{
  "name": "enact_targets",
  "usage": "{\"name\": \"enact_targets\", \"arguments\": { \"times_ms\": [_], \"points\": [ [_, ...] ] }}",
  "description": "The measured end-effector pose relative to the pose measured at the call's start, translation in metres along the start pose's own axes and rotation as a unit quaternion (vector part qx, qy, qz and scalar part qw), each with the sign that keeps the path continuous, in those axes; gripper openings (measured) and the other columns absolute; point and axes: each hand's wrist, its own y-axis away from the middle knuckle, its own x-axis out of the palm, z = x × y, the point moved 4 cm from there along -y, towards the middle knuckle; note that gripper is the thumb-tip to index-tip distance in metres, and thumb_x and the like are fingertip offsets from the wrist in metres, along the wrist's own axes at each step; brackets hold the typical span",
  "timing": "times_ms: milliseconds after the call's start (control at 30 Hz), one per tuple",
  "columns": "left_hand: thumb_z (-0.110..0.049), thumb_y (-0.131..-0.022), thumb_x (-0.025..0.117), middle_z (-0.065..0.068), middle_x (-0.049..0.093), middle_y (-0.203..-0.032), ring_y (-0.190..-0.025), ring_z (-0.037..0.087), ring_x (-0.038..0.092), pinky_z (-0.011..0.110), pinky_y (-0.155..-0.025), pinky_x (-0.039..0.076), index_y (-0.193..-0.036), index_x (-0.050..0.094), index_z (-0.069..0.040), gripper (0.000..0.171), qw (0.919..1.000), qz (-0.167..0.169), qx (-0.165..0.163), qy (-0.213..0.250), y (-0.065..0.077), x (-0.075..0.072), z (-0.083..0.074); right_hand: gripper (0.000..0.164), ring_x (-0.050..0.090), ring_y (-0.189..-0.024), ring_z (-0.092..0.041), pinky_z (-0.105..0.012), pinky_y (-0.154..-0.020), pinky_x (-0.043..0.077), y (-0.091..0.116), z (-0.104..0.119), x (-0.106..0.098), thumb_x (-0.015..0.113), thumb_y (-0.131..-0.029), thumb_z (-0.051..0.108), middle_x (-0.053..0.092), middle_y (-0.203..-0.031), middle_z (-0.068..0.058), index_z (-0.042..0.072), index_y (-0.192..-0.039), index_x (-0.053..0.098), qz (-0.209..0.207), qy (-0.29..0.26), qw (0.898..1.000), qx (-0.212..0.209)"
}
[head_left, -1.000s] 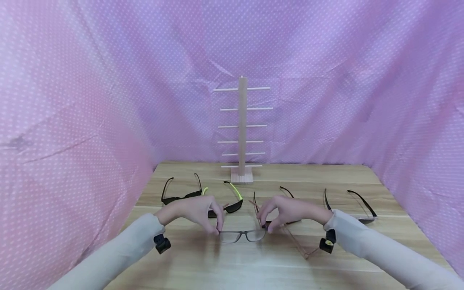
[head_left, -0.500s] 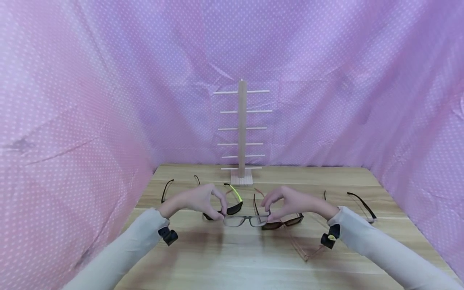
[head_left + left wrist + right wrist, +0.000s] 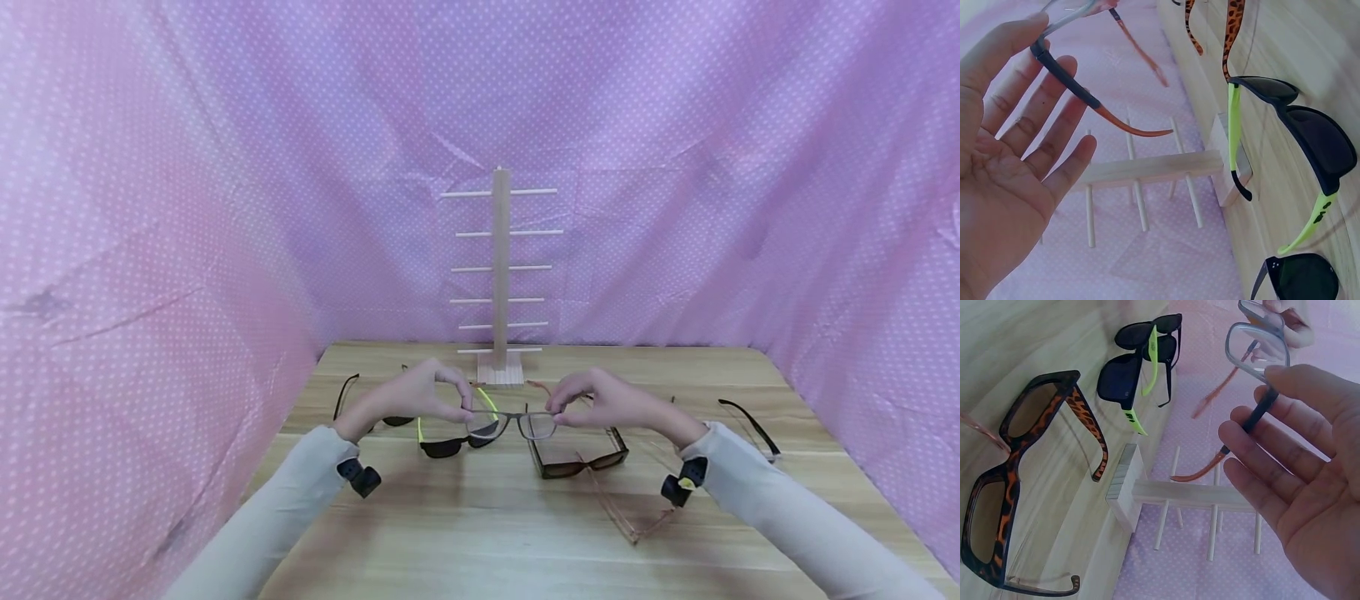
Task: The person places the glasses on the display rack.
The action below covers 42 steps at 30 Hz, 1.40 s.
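My left hand (image 3: 420,396) and right hand (image 3: 611,400) hold a pair of eyeglasses (image 3: 513,415) between them, raised over the table. Thumb and fingers of each pinch the grey frame at its outer corner, by the hinge. Both temples are unfolded and point away from me; in the left wrist view one temple (image 3: 1069,81) runs dark, then orange-brown at the tip. Behind the eyeglasses stands a wooden rack (image 3: 501,275) with several crosswise pegs. Sunglasses with lime temples (image 3: 442,448) lie below to the left, and tortoiseshell sunglasses (image 3: 1013,444) to the right.
Thin pink-framed glasses (image 3: 626,529) lie on the wooden table (image 3: 450,542) at front right. Black sunglasses (image 3: 397,421) at left are partly hidden by my hand. Another dark-templed pair (image 3: 753,425) lies far right. Pink dotted cloth (image 3: 637,250) encloses the table.
Both hands have lifted the eyeglasses up and away from me, toward the rack. The lime-templed and tortoiseshell sunglasses beneath are now less covered.
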Motion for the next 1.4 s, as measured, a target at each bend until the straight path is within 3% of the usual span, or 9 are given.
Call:
{"name": "enact_targets", "arguments": {
  "times_ms": [100,233,467,700,833,933,1167,1400],
  "points": [
    [-0.015,-0.087,0.082,-0.005,0.075,-0.092,-0.095,0.009,0.067,0.03,-0.095,0.053,-0.084,0.074,-0.016,0.008,0.9998,-0.013,-0.011,0.006,-0.002,0.0,0.004,0.008,0.072,-0.094,-0.019,-0.03,-0.086,0.061,-0.001,-0.002,-0.003,0.075,-0.093,0.01,0.077,-0.104,-0.013,0.007,-0.099,0.078,-0.012,-0.007,1.0,0.003],
    [-0.016,-0.087,0.082,-0.004,0.075,-0.094,-0.096,0.011,0.068,0.032,-0.095,0.054,-0.085,0.074,-0.017,0.008,0.9992,-0.037,-0.006,0.015,-0.004,-0.001,0.007,0.009,0.073,-0.097,-0.024,-0.036,-0.09,0.061,-0.002,-0.006,-0.007,0.075,-0.093,0.01,0.077,-0.105,-0.014,0.006,-0.1,0.078,-0.039,-0.002,0.999,0.013],
    [-0.012,-0.086,0.082,0.002,0.074,-0.098,-0.102,0.015,0.066,0.042,-0.1,0.052,-0.088,0.077,-0.013,0.006,0.9913,-0.128,0.019,0.02,-0.012,-0.007,0.015,0.013,0.072,-0.107,-0.032,-0.04,-0.095,0.059,-0.003,-0.014,-0.015,0.075,-0.092,0.007,0.078,-0.109,-0.011,0.005,-0.104,0.078,-0.111,-0.001,0.992,0.058],
    [-0.017,-0.086,0.083,0.007,0.072,-0.108,-0.111,0.021,0.064,0.052,-0.106,0.049,-0.09,0.078,-0.017,0.006,0.9839,-0.178,-0.013,0.007,-0.015,-0.007,0.023,0.012,0.072,-0.108,-0.031,-0.041,-0.093,0.06,-0.008,-0.024,-0.017,0.075,-0.091,0.004,0.077,-0.108,-0.014,0.0,-0.101,0.078,-0.17,-0.002,0.983,0.071],
    [-0.019,-0.086,0.082,0.005,0.07,-0.108,-0.11,0.024,0.063,0.054,-0.103,0.05,-0.091,0.079,-0.015,0.007,0.9792,-0.2,-0.033,0.013,-0.017,-0.006,0.028,0.012,0.071,-0.108,-0.033,-0.039,-0.091,0.061,-0.011,-0.03,-0.015,0.076,-0.09,0.002,0.076,-0.109,-0.019,-0.001,-0.101,0.078,-0.198,-0.009,0.978,0.071],
    [-0.018,-0.087,0.082,0.004,0.068,-0.103,-0.103,0.023,0.064,0.051,-0.098,0.054,-0.092,0.079,-0.013,0.007,0.9745,-0.218,-0.046,0.028,-0.018,-0.004,0.033,0.011,0.07,-0.11,-0.036,-0.035,-0.09,0.061,-0.013,-0.036,-0.012,0.076,-0.09,0.002,0.075,-0.112,-0.022,0.0,-0.1,0.079,-0.216,-0.012,0.973,0.079],
    [-0.012,-0.088,0.08,0.01,0.07,-0.099,-0.093,0.017,0.067,0.029,-0.086,0.06,-0.091,0.08,-0.008,0.005,0.9608,-0.267,-0.055,0.05,-0.017,-0.003,0.047,0.012,0.069,-0.112,-0.038,-0.025,-0.088,0.06,-0.024,-0.043,-0.007,0.076,-0.09,0.003,0.073,-0.115,-0.022,-0.004,-0.098,0.078,-0.241,-0.022,0.965,0.104],
    [-0.011,-0.083,0.084,0.012,0.069,-0.1,-0.092,0.019,0.07,0.023,-0.081,0.061,-0.093,0.08,-0.003,0.013,0.9447,-0.309,-0.079,0.077,-0.018,0.0,0.06,0.014,0.071,-0.105,-0.038,-0.029,-0.086,0.061,-0.032,-0.054,0.0,0.077,-0.088,0.001,0.072,-0.115,-0.026,-0.008,-0.098,0.077,-0.263,-0.011,0.954,0.143]
  ]
}}
